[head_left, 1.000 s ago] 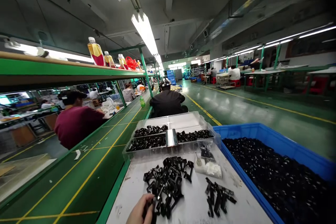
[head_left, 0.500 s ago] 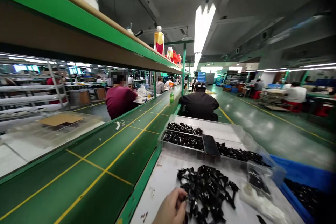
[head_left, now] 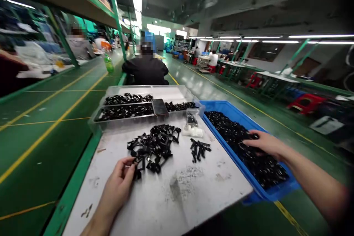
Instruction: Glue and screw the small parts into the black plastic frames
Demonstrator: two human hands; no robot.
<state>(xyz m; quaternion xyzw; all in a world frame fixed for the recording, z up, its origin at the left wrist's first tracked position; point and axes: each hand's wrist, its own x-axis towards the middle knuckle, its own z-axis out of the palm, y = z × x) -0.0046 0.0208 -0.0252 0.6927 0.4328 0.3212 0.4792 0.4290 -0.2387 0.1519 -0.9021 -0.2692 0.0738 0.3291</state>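
Two hands now in view: left hand (head_left: 117, 182) pinches black plastic parts (head_left: 152, 147) with closed fingers on a white bench (head_left: 166, 199); right hand (head_left: 265, 143) lies fingers spread on loose black parts (head_left: 229, 132) in a blue crate (head_left: 229, 107).

Open lane across the near bench (head_left: 163, 206)
A pile of black plastic parts (head_left: 152, 147) blocks the way to the far clear tray (head_left: 146, 107); the blue bin's rim (head_left: 229, 104) bounds the right.

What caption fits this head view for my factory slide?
Left hand holds black plastic parts on a white worktable as the right hand rests in a blue bin of parts.
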